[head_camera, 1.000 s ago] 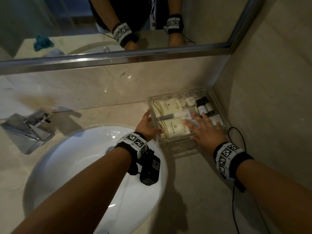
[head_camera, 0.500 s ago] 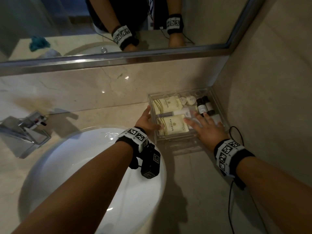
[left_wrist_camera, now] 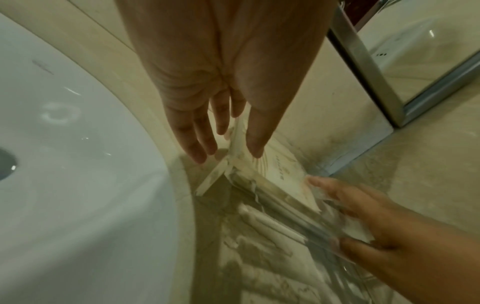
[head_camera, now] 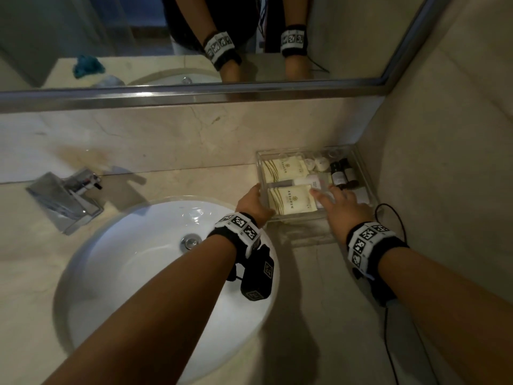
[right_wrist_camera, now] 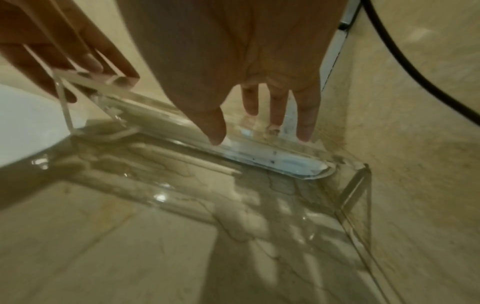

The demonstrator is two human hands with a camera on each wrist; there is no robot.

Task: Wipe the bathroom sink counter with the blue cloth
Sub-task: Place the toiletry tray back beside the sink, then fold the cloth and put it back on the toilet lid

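Both hands are at the clear tray (head_camera: 319, 218) in the right back corner of the tabletop (head_camera: 319, 287). The left hand (head_camera: 254, 204) has a narrow grip: thumb inside and fingers outside, pinching the tray's left wall. The right hand (head_camera: 342, 209) lies with straight, spread fingers on the tray's front edge and holds nothing. The blue cloth (head_camera: 87, 66) shows only in the mirror (head_camera: 111, 37), far left on the tabletop beside the sink (head_camera: 166, 273).
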